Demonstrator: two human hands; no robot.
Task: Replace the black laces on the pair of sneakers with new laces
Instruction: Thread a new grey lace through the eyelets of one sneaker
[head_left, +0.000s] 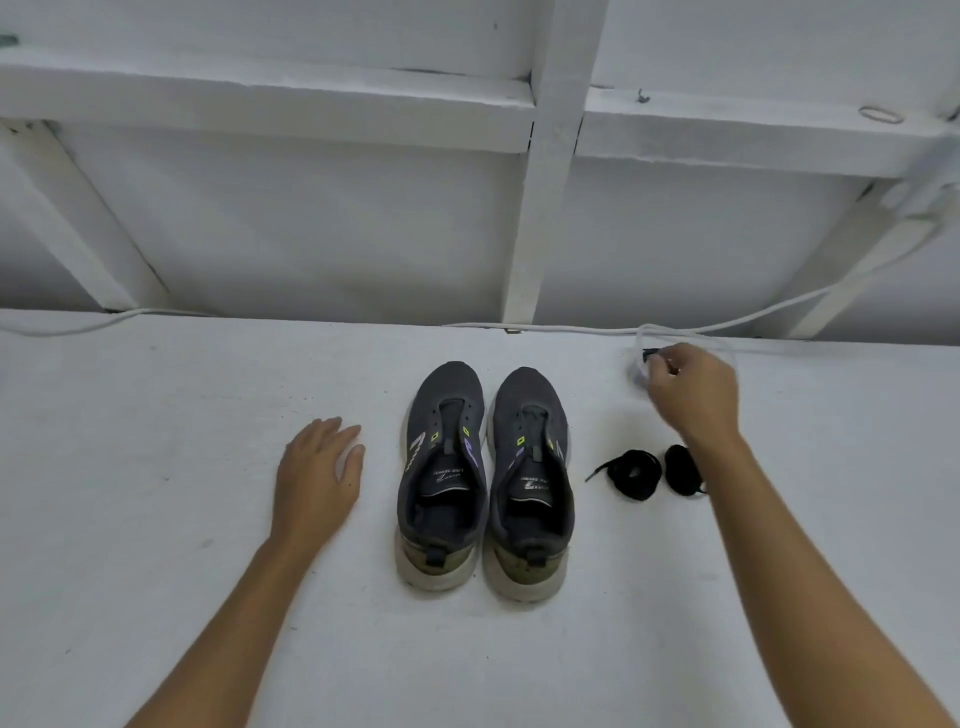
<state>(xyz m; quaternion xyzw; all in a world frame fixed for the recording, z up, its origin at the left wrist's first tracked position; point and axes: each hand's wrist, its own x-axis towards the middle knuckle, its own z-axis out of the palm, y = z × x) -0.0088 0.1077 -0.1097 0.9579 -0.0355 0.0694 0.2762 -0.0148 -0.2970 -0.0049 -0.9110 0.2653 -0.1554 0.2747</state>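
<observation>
A person's right hand (693, 387) pinches a clear packet (640, 370) with something dark inside, probably the new laces, beyond two coiled black laces (635, 474) lying just under that wrist. The unlaced sneakers (485, 480) stand between the hands, toes pointing away; the left hand (318, 475) rests flat, fingers relaxed, beside them.

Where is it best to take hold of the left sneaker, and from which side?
Probably grip the left sneaker at its heel collar from above: the mouth is open and unlaced, so fingers can hook inside. The left hand lies open beside it, on the free outer side.
</observation>
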